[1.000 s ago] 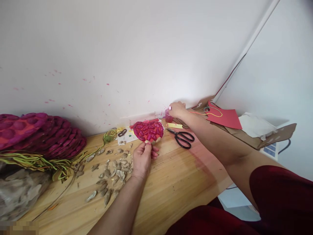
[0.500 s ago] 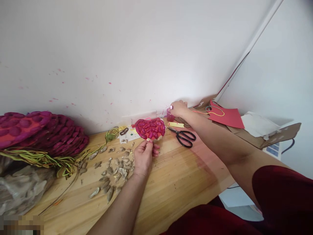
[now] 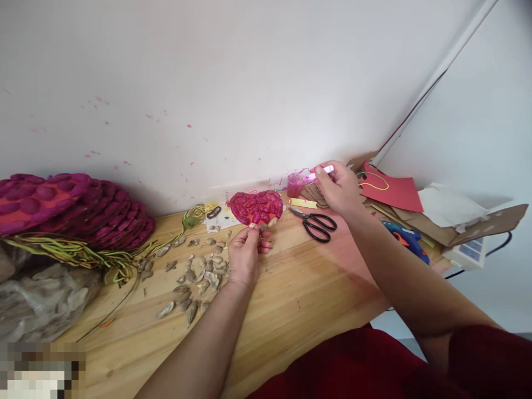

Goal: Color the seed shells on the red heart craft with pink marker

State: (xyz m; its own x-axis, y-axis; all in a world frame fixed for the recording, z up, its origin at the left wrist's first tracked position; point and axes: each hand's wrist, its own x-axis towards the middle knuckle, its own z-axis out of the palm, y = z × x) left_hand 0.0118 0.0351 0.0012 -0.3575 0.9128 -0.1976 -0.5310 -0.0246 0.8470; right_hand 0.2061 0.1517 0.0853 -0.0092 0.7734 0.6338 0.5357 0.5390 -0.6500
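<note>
My left hand (image 3: 246, 249) pinches the lower tip of a heart-shaped piece (image 3: 256, 209) covered in peanut shells. Most of those shells are wet magenta, while a few near my fingers are still pale. In my right hand (image 3: 339, 185) is a paintbrush (image 3: 323, 173) with a whitish handle, held nearly level. Its pink-stained end reaches the rim of a small clear cup (image 3: 295, 186) of pink paint by the wall; the bristles cannot be made out. Black-handled scissors (image 3: 318, 224) lie between my hands. Loose peanut shells (image 3: 199, 277) are scattered left of my left hand.
At the left stands a stack of magenta shell-covered pieces (image 3: 83, 213) above yellow-green cords (image 3: 83, 257) and a plastic bag (image 3: 50, 302). Red paper (image 3: 393, 194), cardboard (image 3: 490, 221) and a blue tool (image 3: 409, 241) are at the right. A yellow strip (image 3: 302, 203) lies before the cup.
My right hand has moved right, away from over the cup, and the brush handle now shows in it. My left hand keeps hold of the heart-shaped piece. The view has shifted slightly.
</note>
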